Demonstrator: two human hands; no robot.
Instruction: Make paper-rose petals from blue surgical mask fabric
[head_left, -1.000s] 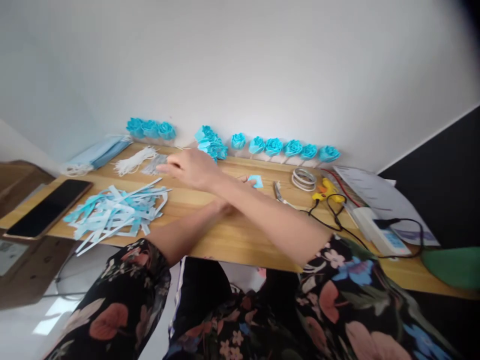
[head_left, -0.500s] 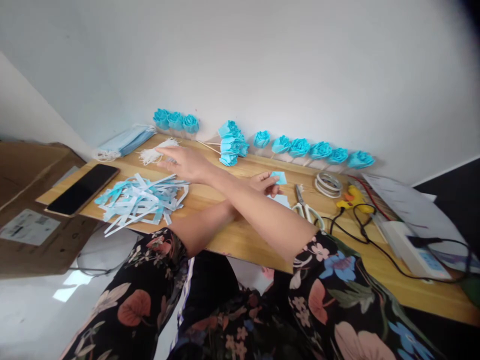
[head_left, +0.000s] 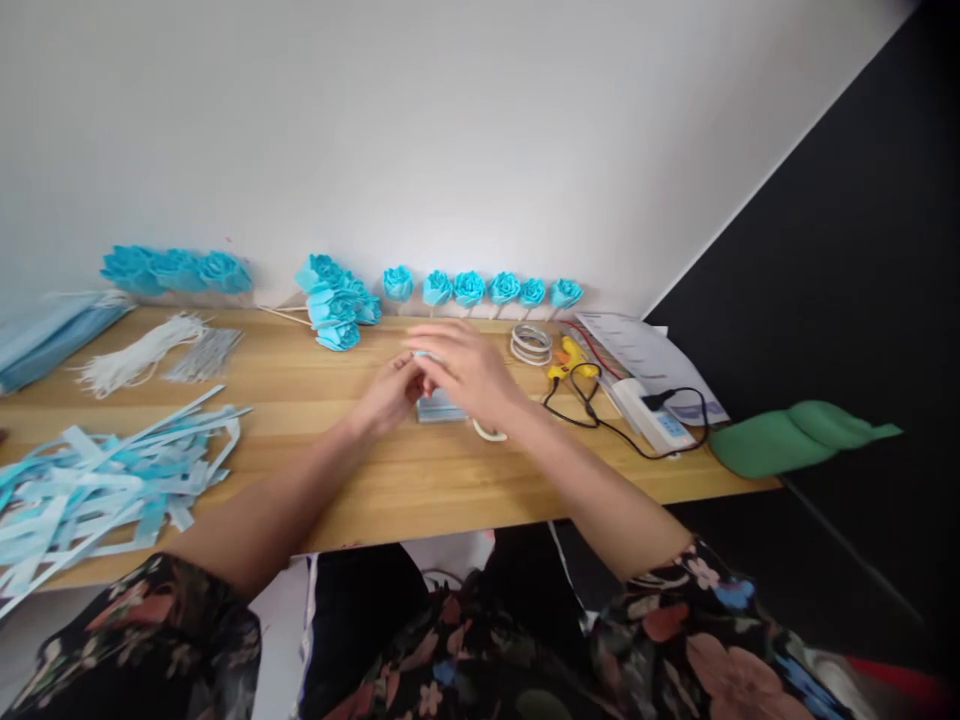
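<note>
My left hand [head_left: 391,392] is closed, its fingertips pinching a small light-blue piece [head_left: 421,354] that is mostly hidden. My right hand [head_left: 466,370] arches over those fingertips with its fingers stretched out; whether it touches the piece is not clear. Beneath both hands lies a stack of pale blue squares [head_left: 441,406] on the wooden table [head_left: 420,490]. A white scissor handle [head_left: 490,432] shows beside the stack, partly under my right wrist.
Blue flowers [head_left: 469,288] on sticks line the wall, with a bunch [head_left: 336,305] left of centre. Strips [head_left: 120,480], white cords [head_left: 142,355] and masks [head_left: 56,335] lie left. Tape rolls [head_left: 531,345], a yellow glue gun [head_left: 574,358], a power strip [head_left: 649,415] and a green bottle [head_left: 802,438] stand right.
The view has turned right. My arms have uncrossed, and my right hand has moved from the white cords to my left hand. The green bottle has come into view.
</note>
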